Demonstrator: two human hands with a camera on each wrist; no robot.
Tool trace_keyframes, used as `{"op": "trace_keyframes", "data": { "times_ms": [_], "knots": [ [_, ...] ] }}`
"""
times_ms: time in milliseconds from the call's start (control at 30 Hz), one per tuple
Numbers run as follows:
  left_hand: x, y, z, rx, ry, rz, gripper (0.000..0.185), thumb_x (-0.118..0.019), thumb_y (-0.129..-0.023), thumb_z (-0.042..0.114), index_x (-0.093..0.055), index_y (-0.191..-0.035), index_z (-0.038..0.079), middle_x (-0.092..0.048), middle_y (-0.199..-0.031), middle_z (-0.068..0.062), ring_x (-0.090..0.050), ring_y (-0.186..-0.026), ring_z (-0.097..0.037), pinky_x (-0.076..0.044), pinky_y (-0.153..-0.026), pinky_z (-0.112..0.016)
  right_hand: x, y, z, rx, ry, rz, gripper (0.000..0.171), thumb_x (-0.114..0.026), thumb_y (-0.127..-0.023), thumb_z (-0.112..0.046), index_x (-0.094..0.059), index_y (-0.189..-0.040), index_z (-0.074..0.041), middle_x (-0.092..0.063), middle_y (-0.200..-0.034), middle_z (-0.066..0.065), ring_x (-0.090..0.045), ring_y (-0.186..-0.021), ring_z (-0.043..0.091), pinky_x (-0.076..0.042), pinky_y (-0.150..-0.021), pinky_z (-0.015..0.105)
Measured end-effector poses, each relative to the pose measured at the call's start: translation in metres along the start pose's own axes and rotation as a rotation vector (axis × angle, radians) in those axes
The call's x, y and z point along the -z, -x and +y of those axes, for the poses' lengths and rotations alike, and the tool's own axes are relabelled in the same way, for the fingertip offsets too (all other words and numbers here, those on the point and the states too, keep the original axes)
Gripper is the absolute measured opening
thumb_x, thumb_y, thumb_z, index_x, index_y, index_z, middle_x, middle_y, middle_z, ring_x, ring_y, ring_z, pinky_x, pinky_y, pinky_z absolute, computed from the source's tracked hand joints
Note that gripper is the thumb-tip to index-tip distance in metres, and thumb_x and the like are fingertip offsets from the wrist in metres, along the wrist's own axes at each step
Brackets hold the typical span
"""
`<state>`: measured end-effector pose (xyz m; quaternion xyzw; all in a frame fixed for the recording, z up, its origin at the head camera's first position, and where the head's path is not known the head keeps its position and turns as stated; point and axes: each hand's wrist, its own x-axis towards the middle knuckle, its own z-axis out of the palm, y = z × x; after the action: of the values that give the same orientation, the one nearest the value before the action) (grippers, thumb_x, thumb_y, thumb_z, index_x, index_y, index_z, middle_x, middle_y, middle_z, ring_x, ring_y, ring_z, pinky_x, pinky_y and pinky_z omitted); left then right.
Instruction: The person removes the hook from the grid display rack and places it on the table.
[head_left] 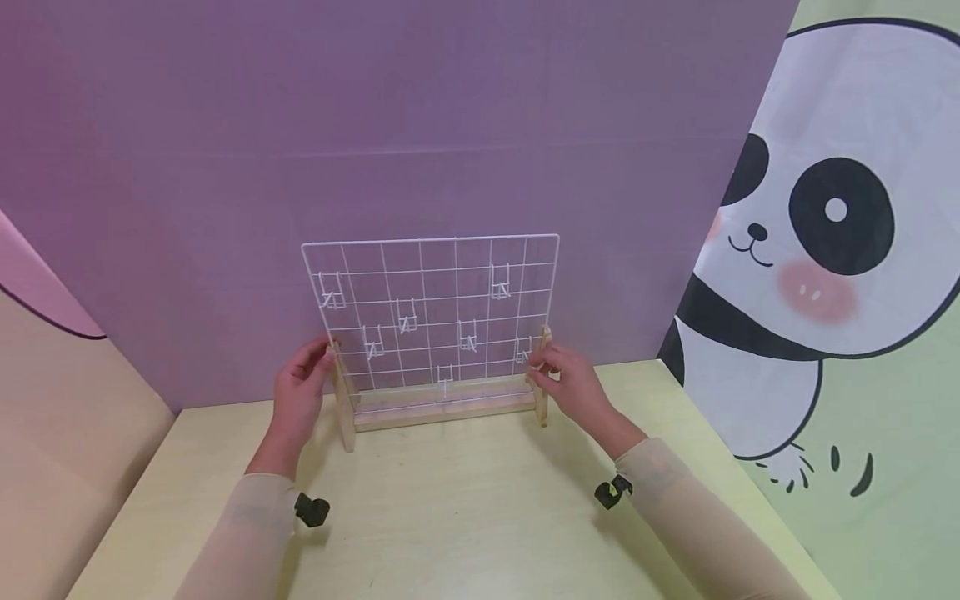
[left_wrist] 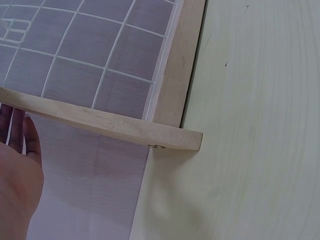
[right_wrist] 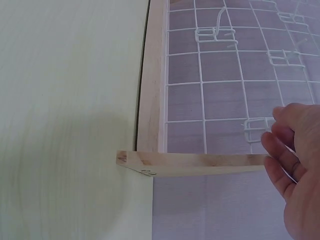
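A white wire grid panel (head_left: pixel 442 287) stands upright in a pale wooden stand (head_left: pixel 450 411), with several small white wire hooks (head_left: pixel 500 287) hung on it. My left hand (head_left: pixel 296 392) holds the stand's left upright (head_left: pixel 343 400) near its top, thumb in front. In the left wrist view, the fingers (left_wrist: pixel 17 130) reach up to that upright and go partly out of sight behind it. My right hand (head_left: pixel 573 385) grips the upper end of the right upright (right_wrist: pixel 200 162) between thumb and fingers. One hook (right_wrist: pixel 256 130) hangs right by the right thumb.
The stand rests on a light wooden table (head_left: pixel 435 517) near its back edge. Behind it hangs a purple cloth (head_left: pixel 420 125). A panda picture (head_left: pixel 840 250) covers the right wall. Small black devices (head_left: pixel 311 510) are worn at both wrists.
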<state>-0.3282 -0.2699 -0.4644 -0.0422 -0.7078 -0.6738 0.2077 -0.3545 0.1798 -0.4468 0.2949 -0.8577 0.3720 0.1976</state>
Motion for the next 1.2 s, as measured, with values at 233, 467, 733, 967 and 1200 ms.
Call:
{"op": "trace_keyframes", "data": {
  "times_ms": [233,467,733,967,1200],
  "knots": [
    [-0.0023,-0.0002,-0.0012,-0.023,0.039,-0.002,0.043,-0.063,-0.115,0.017,-0.060,-0.152,-0.005,-0.075,-0.135,0.007,-0.063,-0.124,-0.006,-0.050,-0.104,-0.013,-0.0051,0.0013,0.0033,-0.011,-0.013,0.038,0.012,-0.082,-0.098,0.002,-0.081,-0.109,-0.001,-0.078,-0.101,0.007,-0.073,-0.089,0.023,-0.066,-0.080,0.040],
    [-0.0031,0.0000,-0.0018,-0.004,0.040,-0.009,0.044,-0.063,-0.115,0.019,-0.060,-0.152,-0.004,-0.074,-0.136,0.009,-0.062,-0.125,-0.007,-0.050,-0.104,-0.013,-0.0084,0.0032,0.0063,-0.040,-0.043,0.076,0.014,-0.082,-0.097,0.003,-0.084,-0.110,-0.001,-0.080,-0.101,0.008,-0.073,-0.087,0.022,-0.065,-0.076,0.032],
    [0.0002,0.0002,-0.0044,-0.016,0.027,-0.017,0.045,-0.063,-0.115,0.022,-0.060,-0.153,-0.002,-0.073,-0.139,0.009,-0.061,-0.128,-0.007,-0.049,-0.106,-0.012,-0.0093,0.0034,0.0035,-0.033,-0.059,0.120,0.013,-0.079,-0.100,0.002,-0.085,-0.109,-0.004,-0.081,-0.099,0.008,-0.071,-0.085,0.022,-0.062,-0.072,0.027],
    [0.0000,-0.0004,-0.0025,-0.009,0.019,-0.011,0.045,-0.063,-0.115,0.022,-0.060,-0.153,-0.002,-0.073,-0.138,0.009,-0.060,-0.127,-0.007,-0.049,-0.105,-0.012,-0.0075,-0.0018,0.0039,0.036,-0.070,0.163,0.012,-0.079,-0.099,0.004,-0.084,-0.106,-0.004,-0.081,-0.099,0.007,-0.072,-0.083,0.023,-0.061,-0.072,0.028],
    [0.0003,0.0002,-0.0004,-0.004,0.013,-0.009,0.044,-0.063,-0.115,0.021,-0.060,-0.153,-0.002,-0.072,-0.138,0.007,-0.060,-0.126,-0.007,-0.048,-0.105,-0.013,-0.0035,-0.0061,0.0013,0.051,-0.097,0.189,0.010,-0.078,-0.099,0.006,-0.084,-0.106,0.000,-0.081,-0.099,0.009,-0.070,-0.081,0.020,-0.060,-0.070,0.024]
  ]
}}
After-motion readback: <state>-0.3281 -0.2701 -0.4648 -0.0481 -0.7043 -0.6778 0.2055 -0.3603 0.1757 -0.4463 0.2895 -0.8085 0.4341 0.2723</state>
